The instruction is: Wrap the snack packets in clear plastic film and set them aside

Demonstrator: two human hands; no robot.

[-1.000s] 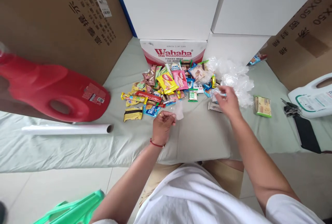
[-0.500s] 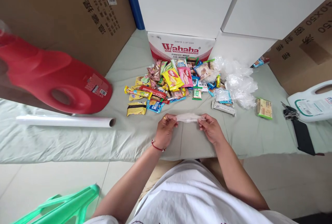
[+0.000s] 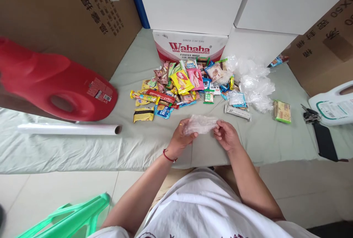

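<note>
A thin, clear plastic bag [image 3: 202,124] is stretched between my two hands above the cloth, near the table's front. My left hand [image 3: 180,138] grips its left end, with the thumb below and the fingers partly behind the film. At the other end, the fingertips of my right hand [image 3: 226,135] pinch the bag's edge. Just beyond lies a heap of wrapped snacks, among them a yellow packet [image 3: 182,82], a pink packet [image 3: 195,79] and a red bar [image 3: 160,96]. Crumpled clear plastic bags [image 3: 255,83] are piled to the right of the heap.
A red jug [image 3: 57,83] and a white roll [image 3: 68,129] lie on the left. A Wahaba-labelled carton [image 3: 190,46] stands behind the snacks. On the right are a green-edged packet [image 3: 281,112], keys [image 3: 311,116], a black pouch [image 3: 325,142] and a white bottle [image 3: 335,105].
The bag, earlier a narrow bunched strip, now shows a broader face. My left hand has turned and moved slightly, its thumb now lower. The view has shifted a little.
</note>
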